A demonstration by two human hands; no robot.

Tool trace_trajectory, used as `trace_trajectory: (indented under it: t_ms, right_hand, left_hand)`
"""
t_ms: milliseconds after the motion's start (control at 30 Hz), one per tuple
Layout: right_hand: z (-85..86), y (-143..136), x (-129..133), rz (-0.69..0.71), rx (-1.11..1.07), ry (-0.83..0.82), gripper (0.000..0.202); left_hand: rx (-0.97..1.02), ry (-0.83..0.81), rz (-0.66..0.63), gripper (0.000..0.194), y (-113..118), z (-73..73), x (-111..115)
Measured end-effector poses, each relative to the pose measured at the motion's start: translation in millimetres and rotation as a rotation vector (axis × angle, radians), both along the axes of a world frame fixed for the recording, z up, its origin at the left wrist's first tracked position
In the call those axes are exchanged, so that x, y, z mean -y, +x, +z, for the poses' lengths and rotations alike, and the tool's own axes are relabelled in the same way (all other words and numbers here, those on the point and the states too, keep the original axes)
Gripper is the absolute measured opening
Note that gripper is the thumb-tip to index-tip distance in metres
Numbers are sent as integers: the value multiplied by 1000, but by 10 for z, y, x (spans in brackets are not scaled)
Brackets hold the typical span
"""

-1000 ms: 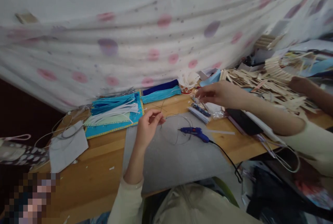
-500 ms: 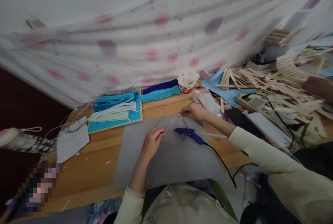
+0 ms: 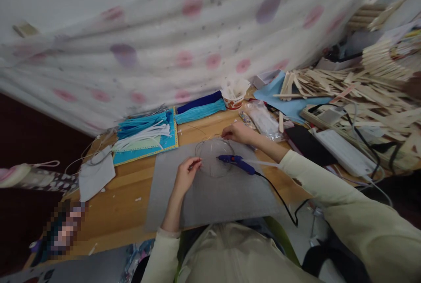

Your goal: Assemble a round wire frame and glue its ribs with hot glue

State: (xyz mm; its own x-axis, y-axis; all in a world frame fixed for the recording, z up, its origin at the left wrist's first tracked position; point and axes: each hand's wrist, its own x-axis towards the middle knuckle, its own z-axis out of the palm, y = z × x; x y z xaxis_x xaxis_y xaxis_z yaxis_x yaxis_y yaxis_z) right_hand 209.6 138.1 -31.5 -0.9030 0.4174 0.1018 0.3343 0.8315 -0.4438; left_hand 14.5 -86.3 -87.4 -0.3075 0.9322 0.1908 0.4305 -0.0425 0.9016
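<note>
A thin wire ring lies on a grey mat in front of me, its fine outline faint against the surface. My left hand has its fingertips pinched together at the ring's left side. At the far edge of the ring, my right hand also pinches, its fingers closed at the wire. Between the hands, a blue glue gun rests across the ring's right side, nozzle pointing left. A translucent glue stick sticks out of its back, and neither hand touches the gun.
Blue and white pipe cleaners lie on a blue board at the back left. A paper cup stands by the curtain. Wooden sticks heap up on the right, near a white power bank. The gun's black cord runs off the front edge.
The whole view has shifted slightly. Against the glue gun, my left hand has moved a little to the left, and my right hand a little left too. Both still pinch at the ring.
</note>
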Motion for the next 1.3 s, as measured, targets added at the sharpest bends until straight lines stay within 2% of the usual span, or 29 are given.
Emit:
trace_trajectory:
  t_ms: [500, 833, 1300]
  right_hand:
    - [-34, 4, -11, 34, -8, 12, 19]
    - [-52, 58, -16, 23, -10, -6, 17]
    - [-31, 101, 28, 25, -12, -17, 18]
  left_hand:
    - [10, 19, 72, 20, 40, -63, 20]
    - [-50, 30, 35, 17, 124, 43, 37]
    - [-82, 42, 24, 17, 152, 81, 53]
